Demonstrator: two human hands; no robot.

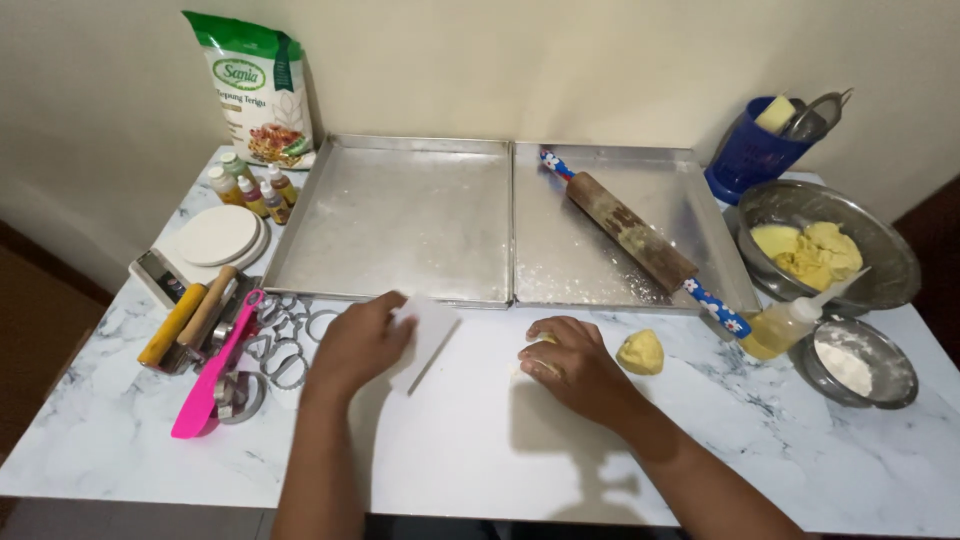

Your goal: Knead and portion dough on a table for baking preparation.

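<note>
At the far left of the marble table (480, 450), a pink spatula (212, 375) lies with its long axis running from about 7 to 1 o'clock, beside wooden-handled tools (190, 318) and a cluster of metal ring cutters (285, 345). At 11 o'clock stand small colouring bottles (250, 188), a round white lid (216, 234) and a flour bag (258, 88).

The left hand (360, 345) pinches a white scraper (428, 335) between thumb and fingers; the scraper's long axis runs from 7 to 1 o'clock, its upper edge just short of the left baking tray (400, 215).

The right hand (575, 368) is cupped, fingers closed down over a yellow dough piece (538, 345) that is mostly hidden beneath it. Just beside it at 3 o'clock sits a second dough lump (641, 352), apart from the hand.

Behind, a rolling pin (640, 238) lies on the right baking tray (590, 250), pointing 10 to 4 o'clock. Further right are an oil bottle (785, 325), a dough bowl (880, 270) and a flour bowl (858, 362).
</note>
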